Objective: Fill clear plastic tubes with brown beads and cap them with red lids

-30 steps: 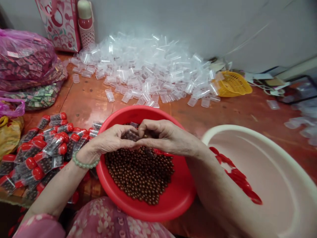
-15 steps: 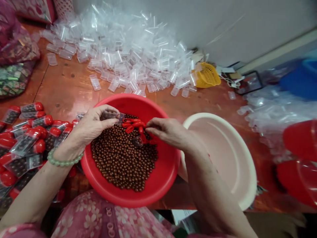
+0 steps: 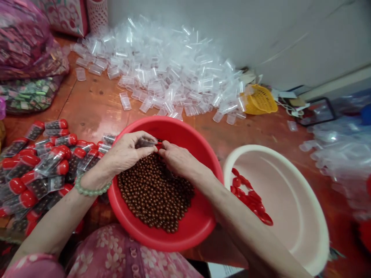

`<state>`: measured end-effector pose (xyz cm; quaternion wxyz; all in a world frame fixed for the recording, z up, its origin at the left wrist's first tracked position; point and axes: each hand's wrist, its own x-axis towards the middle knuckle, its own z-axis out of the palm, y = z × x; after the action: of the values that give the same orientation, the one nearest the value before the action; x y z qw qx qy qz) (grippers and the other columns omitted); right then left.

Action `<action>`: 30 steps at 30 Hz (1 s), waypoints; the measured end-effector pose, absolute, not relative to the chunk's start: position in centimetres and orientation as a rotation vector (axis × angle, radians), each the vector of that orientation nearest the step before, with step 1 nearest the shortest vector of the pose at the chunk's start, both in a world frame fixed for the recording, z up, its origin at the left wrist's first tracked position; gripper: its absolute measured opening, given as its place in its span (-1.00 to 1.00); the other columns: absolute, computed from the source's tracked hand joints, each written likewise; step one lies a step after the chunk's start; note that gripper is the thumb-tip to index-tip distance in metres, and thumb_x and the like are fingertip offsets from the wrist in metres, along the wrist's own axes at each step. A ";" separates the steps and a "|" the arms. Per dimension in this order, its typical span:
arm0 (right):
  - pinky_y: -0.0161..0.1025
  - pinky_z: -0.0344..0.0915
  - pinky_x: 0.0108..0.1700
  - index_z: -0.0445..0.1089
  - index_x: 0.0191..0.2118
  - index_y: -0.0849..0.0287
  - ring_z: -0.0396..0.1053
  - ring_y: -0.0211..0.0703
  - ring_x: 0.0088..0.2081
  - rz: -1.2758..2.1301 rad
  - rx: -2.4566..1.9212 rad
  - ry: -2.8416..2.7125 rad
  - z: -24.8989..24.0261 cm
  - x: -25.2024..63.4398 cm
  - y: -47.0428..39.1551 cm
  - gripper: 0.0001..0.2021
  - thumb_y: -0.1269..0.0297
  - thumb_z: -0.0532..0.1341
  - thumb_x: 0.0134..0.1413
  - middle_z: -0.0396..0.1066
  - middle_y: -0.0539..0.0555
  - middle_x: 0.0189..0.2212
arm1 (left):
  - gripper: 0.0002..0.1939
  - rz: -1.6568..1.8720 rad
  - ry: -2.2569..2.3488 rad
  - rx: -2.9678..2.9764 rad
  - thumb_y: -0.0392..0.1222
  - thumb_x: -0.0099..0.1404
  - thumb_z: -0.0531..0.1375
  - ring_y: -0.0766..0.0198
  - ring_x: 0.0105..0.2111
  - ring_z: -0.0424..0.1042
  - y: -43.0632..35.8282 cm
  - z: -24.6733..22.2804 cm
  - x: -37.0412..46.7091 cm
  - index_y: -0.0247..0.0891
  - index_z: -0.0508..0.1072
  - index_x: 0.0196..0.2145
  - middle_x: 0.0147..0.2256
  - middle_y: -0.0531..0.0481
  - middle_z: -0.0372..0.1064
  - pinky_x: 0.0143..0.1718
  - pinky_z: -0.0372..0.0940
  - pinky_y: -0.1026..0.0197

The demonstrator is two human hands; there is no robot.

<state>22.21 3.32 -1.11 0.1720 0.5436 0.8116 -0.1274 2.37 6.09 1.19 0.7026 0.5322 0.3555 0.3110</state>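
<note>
My left hand [image 3: 124,152], with a green bead bracelet at the wrist, grips a small clear plastic container [image 3: 145,143] above a red basin [image 3: 207,154]. Fingers of my right hand [image 3: 181,159] close on a red cap [image 3: 159,146] at the container's right end. Whether the cap is seated cannot be made out, as the fingertips cover most of it. Below both hands, small round brown balls [image 3: 156,193] fill much of the basin.
Filled containers with red caps [image 3: 37,166] are heaped at left. Loose red caps [image 3: 251,197] lie in a cream basin [image 3: 292,185] at right. Clear containers [image 3: 171,73] pile along the wall near a yellow basket [image 3: 261,99]. Purple bags [image 3: 26,42] stand far left.
My right hand has moved left and now meets the container's end with a red cap. It covers where several red caps lay on the balls. The whole view has shifted.
</note>
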 end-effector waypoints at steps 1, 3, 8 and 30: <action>-0.18 0.20 -0.25 0.44 -0.21 0.22 0.32 -0.08 -0.26 -0.383 1.567 2.357 -1.1 22.6 3.4 -0.79 0.43 0.05 0.19 0.37 0.22 -0.21 | -0.88 0.681 0.780 1.177 -0.33 0.12 0.24 0.34 -0.29 0.40 6.0 1.1 2.3 -0.31 0.46 -0.31 -0.34 0.04 0.45 -0.11 0.24 0.20; -0.12 0.23 -0.13 0.41 -0.26 0.21 0.31 -0.04 -0.20 -0.504 1.734 2.493 -0.9 23.3 3.4 -0.86 0.38 0.10 0.19 0.40 0.20 -0.24 | -0.85 0.658 0.766 1.145 -0.33 0.12 0.24 0.35 -0.30 0.40 5.8 1.1 2.2 -0.31 0.46 -0.29 -0.34 0.04 0.45 -0.10 0.25 0.20; -0.17 0.34 -0.16 0.31 -0.08 0.10 0.42 -0.16 -0.26 -1.797 2.376 2.479 1.2 23.8 2.8 -0.77 0.15 0.17 0.18 0.47 0.06 -0.27 | -0.84 0.657 0.754 1.028 -0.36 0.14 0.24 0.37 -0.30 0.40 5.2 1.3 2.4 -0.32 0.45 -0.27 -0.32 0.03 0.44 -0.08 0.25 0.18; -0.42 0.30 -0.63 0.44 -0.26 0.19 0.35 -0.33 -0.65 -2.711 2.341 1.749 1.4 19.4 1.0 -0.69 0.05 0.34 0.00 0.42 -0.05 -0.65 | -0.87 0.815 0.929 0.893 -0.23 0.10 0.32 0.40 -0.49 0.36 3.8 1.3 3.5 -0.36 0.47 -0.43 -0.51 0.06 0.42 -0.34 0.25 0.28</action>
<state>19.36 1.01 1.39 -0.4096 0.5358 0.4002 -0.6204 3.54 3.80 1.28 0.7231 0.4047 0.4209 0.3691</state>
